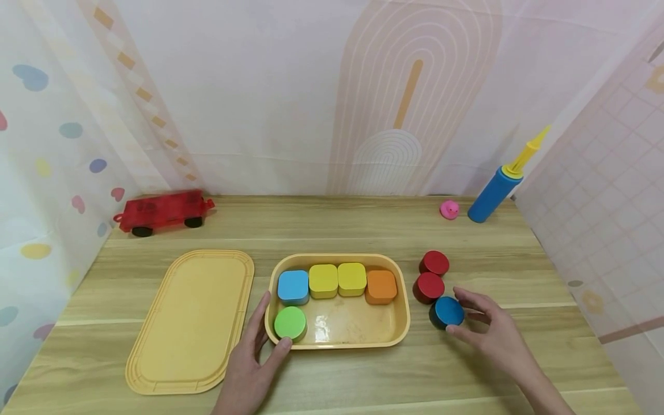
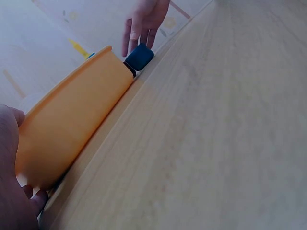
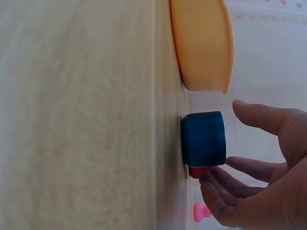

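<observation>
My left hand (image 1: 251, 360) grips the near left corner of a yellow-orange tray (image 1: 353, 346), its thumb at the front rim and fingers along the left side. Inside stand square-topped tubs: a light blue one (image 1: 293, 285), two yellow ones (image 1: 323, 279) and an orange one (image 1: 381, 285). A round green tub (image 1: 290, 323) sits by the left thumb. To the right of the tray, my right hand (image 1: 490, 328) is spread around a dark blue round tub (image 3: 204, 139), thumb apart from it; fingertip contact is unclear. Two red round tubs (image 1: 429, 287) stand just behind it.
A flat yellow lid (image 1: 189, 323) lies left of the tray. At the back left is a red wheeled toy cart (image 1: 163, 210). A pink toy duck (image 1: 449, 210) and a blue-and-yellow hand pump (image 1: 495, 193) stand at the back right. Patterned cloth hangs behind the table.
</observation>
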Motion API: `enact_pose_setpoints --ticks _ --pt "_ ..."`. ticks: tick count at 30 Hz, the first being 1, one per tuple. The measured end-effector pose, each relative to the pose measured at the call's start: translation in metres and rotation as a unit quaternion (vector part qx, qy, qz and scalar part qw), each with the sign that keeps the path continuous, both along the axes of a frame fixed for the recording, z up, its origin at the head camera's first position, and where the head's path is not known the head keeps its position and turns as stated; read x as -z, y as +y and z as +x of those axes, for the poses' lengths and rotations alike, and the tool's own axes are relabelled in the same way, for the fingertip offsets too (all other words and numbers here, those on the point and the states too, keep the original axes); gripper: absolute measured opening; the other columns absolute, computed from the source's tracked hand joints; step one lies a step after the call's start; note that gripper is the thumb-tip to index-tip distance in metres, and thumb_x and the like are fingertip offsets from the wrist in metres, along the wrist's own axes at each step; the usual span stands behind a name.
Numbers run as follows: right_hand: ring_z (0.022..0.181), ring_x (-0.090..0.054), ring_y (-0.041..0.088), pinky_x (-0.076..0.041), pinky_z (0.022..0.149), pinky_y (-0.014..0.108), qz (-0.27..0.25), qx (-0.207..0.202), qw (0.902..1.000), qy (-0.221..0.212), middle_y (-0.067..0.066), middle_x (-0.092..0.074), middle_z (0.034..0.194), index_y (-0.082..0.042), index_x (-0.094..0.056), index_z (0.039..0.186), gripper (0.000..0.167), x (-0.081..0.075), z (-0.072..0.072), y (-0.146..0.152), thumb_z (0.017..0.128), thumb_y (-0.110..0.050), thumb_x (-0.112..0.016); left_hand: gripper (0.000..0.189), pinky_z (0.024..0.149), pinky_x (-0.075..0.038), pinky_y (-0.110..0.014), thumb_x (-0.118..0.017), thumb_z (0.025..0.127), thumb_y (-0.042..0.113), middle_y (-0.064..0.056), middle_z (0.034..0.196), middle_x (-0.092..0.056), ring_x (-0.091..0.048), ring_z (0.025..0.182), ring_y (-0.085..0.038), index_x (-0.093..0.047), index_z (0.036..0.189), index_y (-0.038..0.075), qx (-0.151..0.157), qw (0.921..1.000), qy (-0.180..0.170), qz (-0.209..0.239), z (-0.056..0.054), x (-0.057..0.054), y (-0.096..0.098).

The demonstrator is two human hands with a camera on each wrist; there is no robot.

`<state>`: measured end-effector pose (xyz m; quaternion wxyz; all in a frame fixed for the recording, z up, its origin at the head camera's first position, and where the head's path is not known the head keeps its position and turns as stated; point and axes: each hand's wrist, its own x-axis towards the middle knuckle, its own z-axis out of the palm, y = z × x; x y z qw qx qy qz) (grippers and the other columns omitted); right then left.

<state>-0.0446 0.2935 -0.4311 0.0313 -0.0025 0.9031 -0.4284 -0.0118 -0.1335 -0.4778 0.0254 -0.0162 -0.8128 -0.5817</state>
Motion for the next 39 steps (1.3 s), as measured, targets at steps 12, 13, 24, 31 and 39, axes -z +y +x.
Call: enact_pose_setpoints --ticks 12,13,24,31,39 --pt "0.122 -0.071 0.038 -0.062 0.095 0.020 0.006 -0.016 0.9997 -0.016 0.027 -0.067 0.146 0.005 -0.065 0.150 0.062 0.005 -0.003 0.002 0.094 -0.007 -0.090 0.086 0.118 -0.031 -0.005 -0.075 0.109 0.023 -0.016 0.179 -0.034 -0.037 0.159 -0.035 -0.025 0.178 0.032 0.002 0.9999 0.010 -0.002 0.000 0.002 0.000" --pt "0.121 -0.071 0.038 -0.062 0.095 0.020 0.002 -0.014 0.9997 -0.017 0.027 -0.068 0.145 0.005 -0.065 0.149 0.062 0.005 -0.003 0.002 0.094 -0.006 -0.090 0.086 0.118 -0.031 -0.005 -0.075 0.109 0.022 -0.016 0.179 -0.034 -0.036 0.159 -0.034 -0.025 0.178 0.032 0.002 0.9999 0.010 -0.002 0.000 0.002 0.000" --pt "0.120 -0.071 0.036 -0.063 0.091 0.019 -0.006 -0.008 0.9997 -0.021 0.026 -0.069 0.142 0.004 -0.067 0.147 0.060 0.009 -0.005 0.005 0.092 -0.002 -0.091 0.086 0.117 -0.030 -0.005 -0.075 0.109 0.024 -0.016 0.179 -0.034 -0.037 0.159 -0.036 -0.025 0.178 0.033 0.001 1.0000 0.005 -0.003 0.000 0.001 0.000" --pt "0.118 -0.071 0.034 -0.064 0.090 0.020 -0.005 0.000 0.9997 -0.022 0.024 -0.071 0.139 0.003 -0.068 0.146 0.059 0.011 -0.004 0.006 0.092 -0.001 -0.091 0.085 0.117 -0.031 -0.005 -0.075 0.109 0.023 -0.016 0.179 -0.035 -0.037 0.159 -0.036 -0.025 0.178 0.032 0.001 1.0000 0.004 0.000 0.000 0.001 0.000" --pt "0.116 -0.073 0.034 -0.064 0.090 0.019 0.011 0.011 0.9998 -0.012 0.025 -0.070 0.142 0.003 -0.069 0.146 0.059 0.007 0.000 0.005 0.092 -0.006 -0.092 0.086 0.118 -0.030 -0.005 -0.075 0.109 0.023 -0.016 0.179 -0.034 -0.037 0.159 -0.036 -0.024 0.178 0.033 0.004 1.0000 0.007 -0.002 0.000 0.002 0.000"
